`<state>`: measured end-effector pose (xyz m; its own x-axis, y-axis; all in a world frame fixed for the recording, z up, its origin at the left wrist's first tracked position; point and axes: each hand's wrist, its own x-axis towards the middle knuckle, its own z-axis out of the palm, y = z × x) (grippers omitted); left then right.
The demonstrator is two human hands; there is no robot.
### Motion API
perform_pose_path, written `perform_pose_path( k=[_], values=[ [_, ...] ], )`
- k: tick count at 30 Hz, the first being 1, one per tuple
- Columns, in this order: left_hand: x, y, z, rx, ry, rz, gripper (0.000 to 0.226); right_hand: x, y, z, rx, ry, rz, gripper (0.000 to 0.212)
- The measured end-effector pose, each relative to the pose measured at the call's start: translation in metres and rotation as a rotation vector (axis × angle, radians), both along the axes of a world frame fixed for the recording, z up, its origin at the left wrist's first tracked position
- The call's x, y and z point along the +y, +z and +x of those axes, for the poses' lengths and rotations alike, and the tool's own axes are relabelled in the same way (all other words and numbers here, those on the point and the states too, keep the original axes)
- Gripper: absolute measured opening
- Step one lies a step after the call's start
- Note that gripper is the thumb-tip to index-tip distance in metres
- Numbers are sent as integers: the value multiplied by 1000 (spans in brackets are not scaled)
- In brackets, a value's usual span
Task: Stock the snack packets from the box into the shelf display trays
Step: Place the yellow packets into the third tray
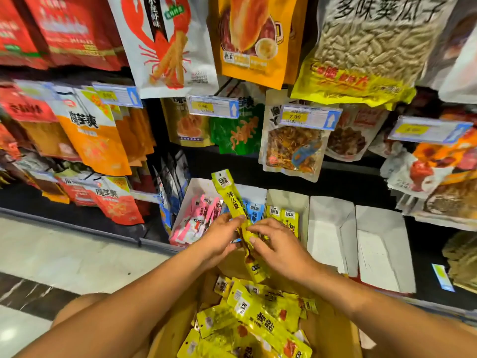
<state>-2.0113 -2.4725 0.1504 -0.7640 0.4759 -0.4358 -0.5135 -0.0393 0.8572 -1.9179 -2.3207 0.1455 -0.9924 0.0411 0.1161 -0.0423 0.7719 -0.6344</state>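
Observation:
A cardboard box [333, 334] in front of me holds several yellow snack packets [260, 316]. Above it, my left hand [219, 236] and my right hand [276, 244] together grip a small bundle of long yellow packets [229, 195], which stands upright between them. Behind the hands, white display trays line the low shelf. One tray [188, 200] holds pink packets [198, 220], another holds blue packets [254, 210], and a third tray [302, 202] holds a few yellow packets [290, 218].
Two white trays [333, 223] [382, 244] to the right hold nothing. Hanging snack bags and price tags [307, 117] crowd the shelves above. A tiled floor [51, 254] lies to the left, and my knee [77, 306] shows at the lower left.

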Motion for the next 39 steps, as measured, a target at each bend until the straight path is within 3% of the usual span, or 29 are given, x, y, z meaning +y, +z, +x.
perform_pose_path(
  k=[4,8,11,16,21,26,28,32,35,39],
  values=[
    [7,-13,-20,93,-26,-105,22,13,-10,-17,-61,-35,-236,28],
    [16,-21,-32,130,-42,-127,26,25,-19,-34,-85,-241,-367,38],
    [24,-25,-37,147,-58,-120,25,28,-30,-44,-165,-347,-466,33],
    [30,-35,-41,135,-45,-144,25,29,-39,-46,-247,-380,-484,52],
    [34,-41,-40,116,-59,-150,28,37,-51,-43,-301,-458,-700,49],
    [34,-38,-40,65,-45,-214,14,53,-62,-41,-413,-577,-849,73],
    [32,-40,-44,25,-10,-249,13,67,-63,-39,-447,-599,-900,69],
    [26,-42,-53,22,29,-297,17,98,-72,-48,-497,-707,-862,56],
    [21,-45,-61,79,31,-319,26,114,-90,-69,-513,-801,-748,63],
    [14,-50,-67,114,68,-280,17,116,-107,-99,-542,-866,-634,61]
  ],
)
